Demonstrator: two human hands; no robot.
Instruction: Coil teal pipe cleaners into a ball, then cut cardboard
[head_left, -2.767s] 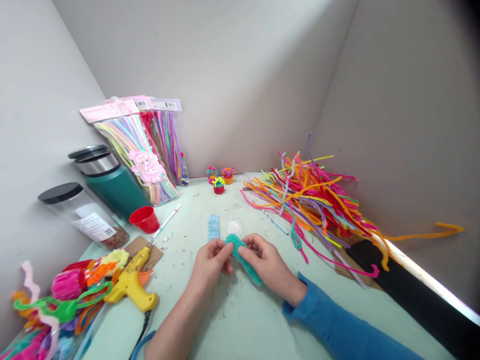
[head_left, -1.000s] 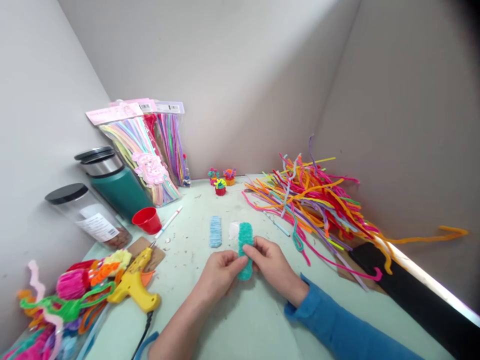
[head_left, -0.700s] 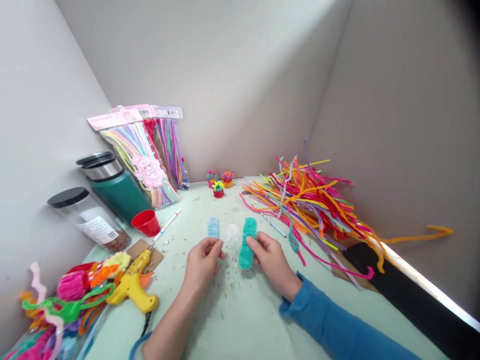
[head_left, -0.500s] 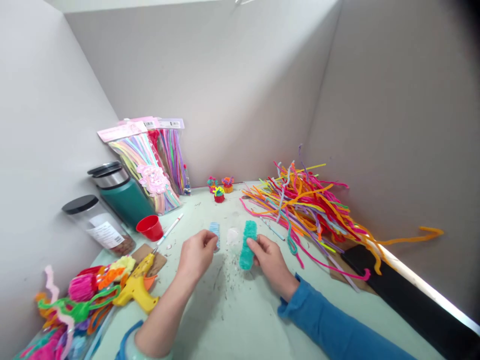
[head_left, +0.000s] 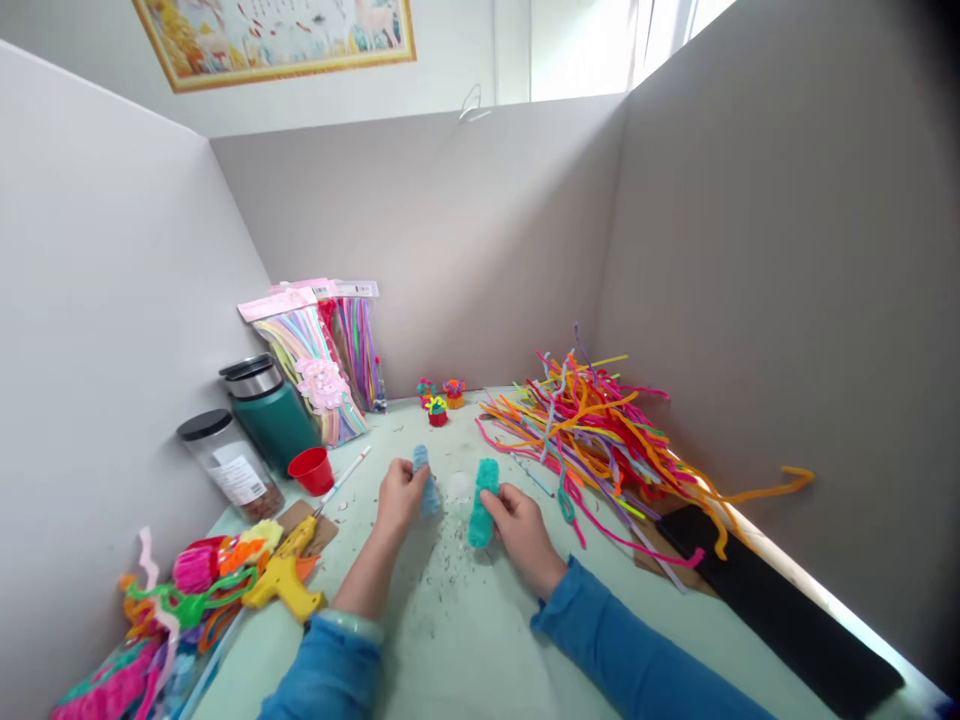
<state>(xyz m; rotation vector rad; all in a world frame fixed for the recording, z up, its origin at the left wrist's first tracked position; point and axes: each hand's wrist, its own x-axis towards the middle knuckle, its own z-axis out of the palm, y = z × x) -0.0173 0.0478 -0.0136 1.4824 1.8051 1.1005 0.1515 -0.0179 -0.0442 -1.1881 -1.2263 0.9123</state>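
Near the middle of the table, my left hand (head_left: 401, 495) pinches a light blue fuzzy strip (head_left: 422, 462) between thumb and fingers. To its right, my right hand (head_left: 517, 520) grips a teal fuzzy strip (head_left: 484, 505) that looks made of pipe cleaners side by side. Both strips are held roughly upright, apart from each other. Between the hands lies a small whitish translucent patch (head_left: 459, 487) on the table. Dark specks are scattered just below it.
A yellow glue gun (head_left: 289, 580) rests at left beside a red cup (head_left: 311, 471), a teal bottle (head_left: 274, 420) and a clear jar (head_left: 232, 470). Loose pipe cleaners (head_left: 592, 430) are heaped at right. Small pipe-cleaner cupcakes (head_left: 437, 411) stand at the back.
My left hand has lifted the light blue strip off the table. The right hand still grips the teal strip. The view has tilted up, showing a picture above the partition.
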